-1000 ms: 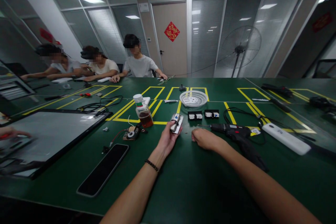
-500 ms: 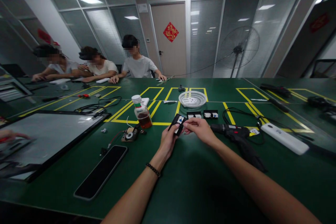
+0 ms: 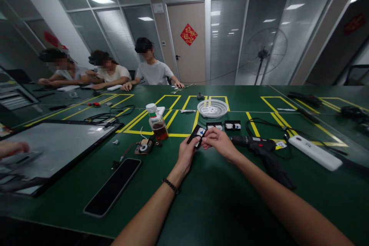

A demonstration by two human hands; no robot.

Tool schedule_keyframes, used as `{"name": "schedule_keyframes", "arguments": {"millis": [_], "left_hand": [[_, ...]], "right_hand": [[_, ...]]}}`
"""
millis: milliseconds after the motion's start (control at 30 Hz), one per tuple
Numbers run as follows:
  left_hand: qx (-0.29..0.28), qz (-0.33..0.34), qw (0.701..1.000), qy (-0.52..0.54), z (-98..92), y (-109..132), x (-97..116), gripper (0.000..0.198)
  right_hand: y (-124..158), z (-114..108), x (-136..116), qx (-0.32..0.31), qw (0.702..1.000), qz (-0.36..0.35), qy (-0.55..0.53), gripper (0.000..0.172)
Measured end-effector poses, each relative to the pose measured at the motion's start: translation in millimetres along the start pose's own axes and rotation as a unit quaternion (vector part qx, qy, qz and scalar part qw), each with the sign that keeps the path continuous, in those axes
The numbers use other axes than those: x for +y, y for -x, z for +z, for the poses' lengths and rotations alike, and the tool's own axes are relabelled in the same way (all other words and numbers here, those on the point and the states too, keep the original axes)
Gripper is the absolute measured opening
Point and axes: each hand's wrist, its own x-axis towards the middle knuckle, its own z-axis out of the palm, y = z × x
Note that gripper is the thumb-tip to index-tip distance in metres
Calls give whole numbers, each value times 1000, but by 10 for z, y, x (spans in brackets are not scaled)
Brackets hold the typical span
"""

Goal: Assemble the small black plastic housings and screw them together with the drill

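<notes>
Left hand (image 3: 186, 153) is closed round the small black module (image 3: 196, 135), holding it just above the green table (image 3: 213, 200). Right hand (image 3: 220, 144) pinches the module's near end with thumb and fingertips, so both hands grip the same part. Two similar black modules (image 3: 214, 126) lie flat just beyond, untouched, and the power drill (image 3: 259, 147) lies beside my right hand, not picked up. My read: one unit in hand, two waiting; can't tell what's already done on it.
</notes>
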Motion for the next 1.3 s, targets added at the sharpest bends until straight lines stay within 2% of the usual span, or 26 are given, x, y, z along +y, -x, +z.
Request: {"name": "schedule_keyframes", "arguments": {"millis": [300,400,567,633,833,1067,1300], "left_hand": [[19,34,998,-48,-1,8,92,44],[8,37,998,-46,-6,-2,75,43],[-49,-20,998,37,34,21,9,42],[-53,-40,996,62,45,31,-5,39],[-52,-21,997,47,26,31,23,39],[-57,-29,997,49,52,39,-1,44],[-78,-38,994,63,41,37,-13,42]], "right_hand": [[-9,-19,36,10,999,3,39,30],[-1,-27,25,4,999,2,37,28],[0,-20,15,-6,1000,-8,27,30],[2,-6,16,-1,1000,-19,25,29],[17,24,20,10,1000,-6,5,27],[42,12,30,18,1000,13,-4,28],[34,14,76,17,1000,-1,-17,26]]}}
